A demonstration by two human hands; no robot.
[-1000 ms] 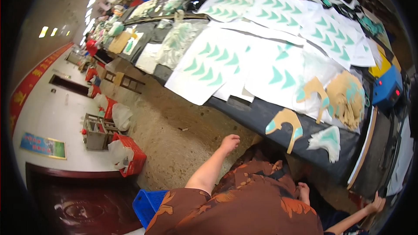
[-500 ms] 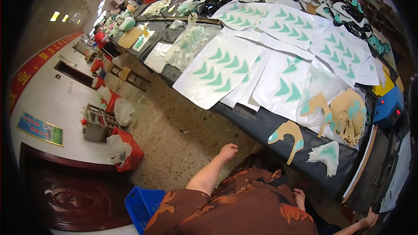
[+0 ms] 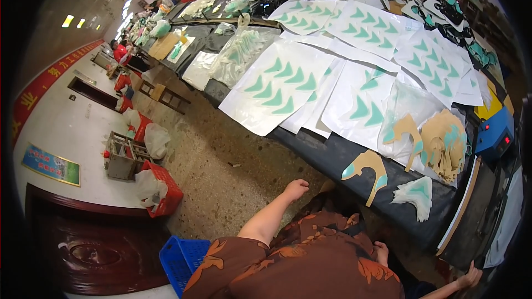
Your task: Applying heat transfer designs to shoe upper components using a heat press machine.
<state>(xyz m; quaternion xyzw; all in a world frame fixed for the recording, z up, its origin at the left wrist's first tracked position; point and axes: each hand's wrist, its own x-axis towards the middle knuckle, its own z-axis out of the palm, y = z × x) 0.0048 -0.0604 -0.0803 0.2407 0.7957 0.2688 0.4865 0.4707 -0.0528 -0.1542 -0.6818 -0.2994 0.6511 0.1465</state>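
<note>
On the black-covered table (image 3: 443, 204), near edge: one tan curved piece with green ends (image 3: 361, 163) lies flat close to the rim, a stack of white pieces (image 3: 417, 195) just beside it. Farther in, white sheets (image 3: 235, 102) overlap, bearing rows of green arrowhead shapes; a fanned pile of tan pieces (image 3: 438, 158) sits toward the right, near a blue box with red lights (image 3: 497, 135).

Left hand (image 3: 297, 189): over the floor, apart from the table, fingers loosely curled; nothing visible in it, but cannot tell if clenched. Nearest item: the tan curved piece. Right hand (image 3: 381, 253): low beside the patterned shirt (image 3: 310, 268), partly hidden; grip cannot be determined. Co-worker's hand (image 3: 471, 277) at far right, near the table's end.

Room: speckled floor (image 3: 216, 188), red crate (image 3: 172, 194) by the white wall (image 3: 61, 127), wooden stool (image 3: 160, 95) beyond, blue basket (image 3: 180, 260) behind the left arm, dark red door (image 3: 91, 252) at lower left.
</note>
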